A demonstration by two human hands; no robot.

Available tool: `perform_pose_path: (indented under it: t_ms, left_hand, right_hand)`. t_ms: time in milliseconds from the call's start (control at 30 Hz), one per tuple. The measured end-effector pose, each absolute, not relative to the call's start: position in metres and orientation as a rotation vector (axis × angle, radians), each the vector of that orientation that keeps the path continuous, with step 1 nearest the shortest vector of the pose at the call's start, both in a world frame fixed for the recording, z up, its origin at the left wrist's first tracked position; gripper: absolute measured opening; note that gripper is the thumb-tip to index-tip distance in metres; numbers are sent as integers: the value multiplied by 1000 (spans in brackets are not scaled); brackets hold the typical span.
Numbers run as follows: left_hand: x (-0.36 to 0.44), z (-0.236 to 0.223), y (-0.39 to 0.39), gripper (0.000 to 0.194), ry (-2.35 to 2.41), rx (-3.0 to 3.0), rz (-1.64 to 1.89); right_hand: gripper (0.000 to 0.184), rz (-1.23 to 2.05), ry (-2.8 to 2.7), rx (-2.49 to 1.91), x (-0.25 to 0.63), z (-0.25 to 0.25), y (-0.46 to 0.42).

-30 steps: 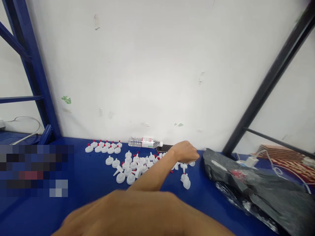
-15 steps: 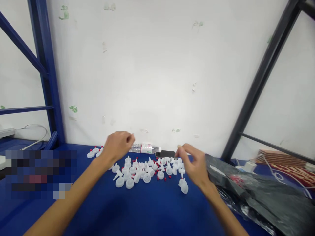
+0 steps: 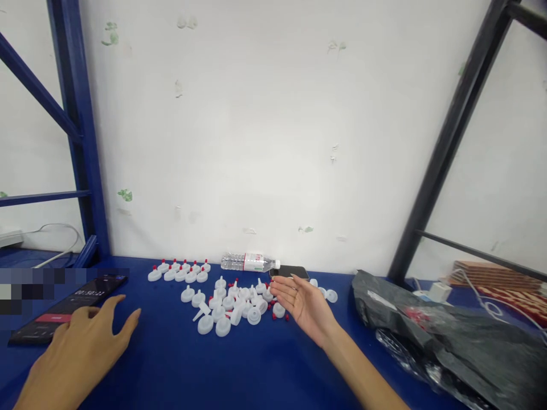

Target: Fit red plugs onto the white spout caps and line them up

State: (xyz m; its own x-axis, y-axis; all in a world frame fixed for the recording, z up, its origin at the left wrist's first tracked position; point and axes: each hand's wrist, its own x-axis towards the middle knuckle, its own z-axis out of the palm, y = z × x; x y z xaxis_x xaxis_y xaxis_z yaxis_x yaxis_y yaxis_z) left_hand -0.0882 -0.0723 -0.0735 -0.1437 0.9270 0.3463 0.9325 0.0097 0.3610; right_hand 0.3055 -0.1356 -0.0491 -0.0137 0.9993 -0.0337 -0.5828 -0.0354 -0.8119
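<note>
Over the blue table (image 3: 179, 370) we hold our left hand (image 3: 72, 350) open at near left, our right hand (image 3: 310, 312) open right of middle; a phone (image 3: 57, 313) lies beside the left, white caps (image 3: 253, 316) beside the right, red tips (image 3: 287, 318) among them.

Left hand (image 3: 79, 347) low at frame left, back up, fingers bent, thumb and index spread apart. Right hand (image 3: 310, 310) right of centre, palm showing, fingers extended close together, pointing up-left; bare right forearm (image 3: 363, 370) slants in from bottom right.
</note>
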Motion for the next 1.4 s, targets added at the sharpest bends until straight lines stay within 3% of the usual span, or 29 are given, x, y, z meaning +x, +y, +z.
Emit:
perform_pose_path:
  t_ms: [233, 333, 467, 567, 733, 900, 1067, 1167, 1267, 1400]
  left_hand:
    - [-99, -104, -54, 39, -2249, -2148, -593]
    - [-97, -116, -51, 33, -2193, -2196, -676]
    - [-83, -127, -58, 25, -2113, -2295, -931]
    - [-58, -124, -76, 20, -2068, -2490, -1003]
    - [6, -108, -117, 23, -1869, -3021, -903]
    - [46, -104, -138, 26, -1574, -3087, -1053]
    - [39, -111, -140, 47, -1745, -2895, -967]
    - [36, -115, -139, 40, -1804, -2968, -830]
    - [41, -118, -139, 30, -1775, -3008, -887]
    - [49, -125, -143, 29, -1733, -2951, -1090]
  right_hand:
    - [39, 1351, -918, -855, 311, -49, -136]
    - [39, 941, -1240, -1173, 317, -50, -135]
    - [21, 225, -1707, -1533, 324, -53, -140]
    - [15, 73, -1963, -1581, 324, -58, -142]
    - [10, 37, -2130, -1667, 323, -71, -138]
    - [8, 36, -2170, -1690, 325, -81, -132]
    - [8, 51, -2178, -1675, 323, -83, -131]
    - [11, 97, -2138, -1602, 319, -79, -136]
    - [20, 360, -2018, -1480, 311, -72, -141]
    - [31, 962, -1749, -1225, 295, -69, -146]
